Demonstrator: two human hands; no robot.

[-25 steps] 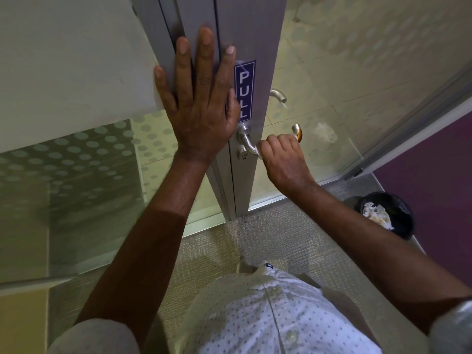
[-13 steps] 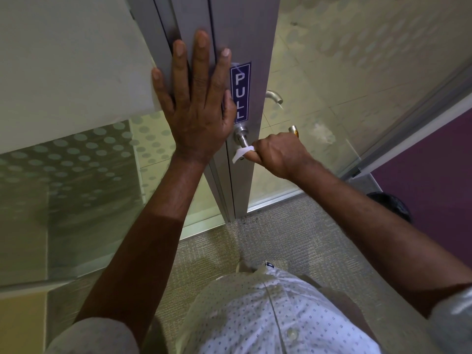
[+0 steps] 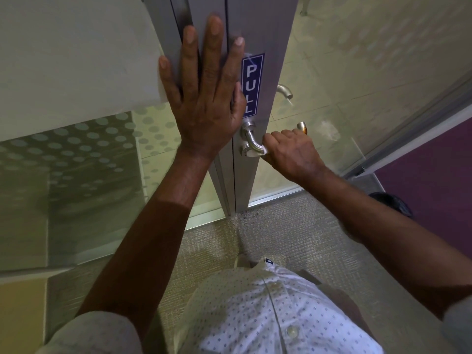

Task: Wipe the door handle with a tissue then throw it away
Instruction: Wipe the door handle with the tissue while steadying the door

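A curved silver door handle (image 3: 251, 141) sticks out of the grey door frame (image 3: 270, 34), below a blue PULL sticker (image 3: 250, 85). My right hand (image 3: 291, 154) is closed around the handle's lever, with a white tissue (image 3: 264, 151) pinched between fingers and metal; only a small edge of the tissue shows. The handle's far tip (image 3: 302, 127) pokes out past my knuckles. My left hand (image 3: 204, 98) lies flat with fingers spread against the door frame, just left of the sticker and above the handle.
A black waste bin (image 3: 392, 203) sits on the floor at the right, mostly hidden behind my right forearm, against a purple wall (image 3: 434, 175). Glass panels with frosted dots stand left and right of the door. A second handle (image 3: 284, 90) shows behind the glass. Beige carpet lies underfoot.
My right hand slid along the lever toward the door and back out again, rubbing the tissue over it. The left hand stayed pressed on the frame. The bin became more hidden behind my arm.
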